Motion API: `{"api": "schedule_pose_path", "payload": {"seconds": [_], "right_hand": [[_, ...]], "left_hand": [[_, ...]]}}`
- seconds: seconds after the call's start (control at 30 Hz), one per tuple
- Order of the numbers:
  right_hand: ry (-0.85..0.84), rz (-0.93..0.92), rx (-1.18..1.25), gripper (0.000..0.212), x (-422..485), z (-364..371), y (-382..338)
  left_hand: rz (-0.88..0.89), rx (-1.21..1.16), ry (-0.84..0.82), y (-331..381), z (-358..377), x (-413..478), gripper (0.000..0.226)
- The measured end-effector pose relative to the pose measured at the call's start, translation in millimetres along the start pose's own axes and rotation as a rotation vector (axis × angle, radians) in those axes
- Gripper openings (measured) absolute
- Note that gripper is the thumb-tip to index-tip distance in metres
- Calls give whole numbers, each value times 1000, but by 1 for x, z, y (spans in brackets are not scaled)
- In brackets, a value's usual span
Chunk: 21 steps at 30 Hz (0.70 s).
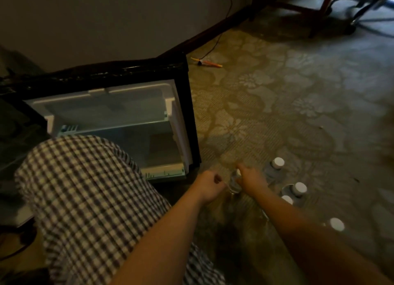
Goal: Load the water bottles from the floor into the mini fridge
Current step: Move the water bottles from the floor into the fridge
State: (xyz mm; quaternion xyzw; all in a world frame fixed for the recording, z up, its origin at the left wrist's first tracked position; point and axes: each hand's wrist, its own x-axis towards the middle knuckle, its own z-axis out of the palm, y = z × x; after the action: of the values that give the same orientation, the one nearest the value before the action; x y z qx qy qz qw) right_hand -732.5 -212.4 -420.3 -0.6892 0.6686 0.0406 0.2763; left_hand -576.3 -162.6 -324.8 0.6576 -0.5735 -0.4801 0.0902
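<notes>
The black mini fridge (183, 105) stands open on the carpet at the left, its pale interior bare as far as I can see. Just past its front right corner my right hand (252, 179) grips the top of a clear water bottle (234, 183) that stands on the floor. My left hand (207, 185) is beside that bottle with fingers curled; nothing shows in it. Several more white-capped bottles stand to the right: one (277, 165), a pair (297, 190), and one nearer me (336, 224).
My knee in checked trousers (85, 189) covers the fridge's lower left. A dark skirting board and a thin cable (215, 41) run along the wall, with a small yellow-orange object (205, 62) on the carpet. Chair and table legs (319, 14) stand at the far right.
</notes>
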Motion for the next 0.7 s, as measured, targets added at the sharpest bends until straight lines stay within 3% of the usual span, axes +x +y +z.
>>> {"api": "schedule_pose_path", "payload": {"seconds": [0.13, 0.27, 0.5, 0.6, 0.7], "right_hand": [[-4, 13, 25, 44, -1, 2, 0], [99, 14, 280, 37, -17, -2, 7], [312, -233, 571, 7, -61, -46, -5], [376, -332, 609, 10, -74, -81, -20], [410, -441, 688, 24, -86, -120, -45]], "left_hand": [[-9, 2, -15, -1, -1, -2, 29], [-17, -9, -29, -4, -2, -3, 36], [23, -40, -125, 0, 0, -11, 62], [93, -102, -160, 5, -1, -15, 76], [233, -258, -126, 12, -5, -22, 74]]}}
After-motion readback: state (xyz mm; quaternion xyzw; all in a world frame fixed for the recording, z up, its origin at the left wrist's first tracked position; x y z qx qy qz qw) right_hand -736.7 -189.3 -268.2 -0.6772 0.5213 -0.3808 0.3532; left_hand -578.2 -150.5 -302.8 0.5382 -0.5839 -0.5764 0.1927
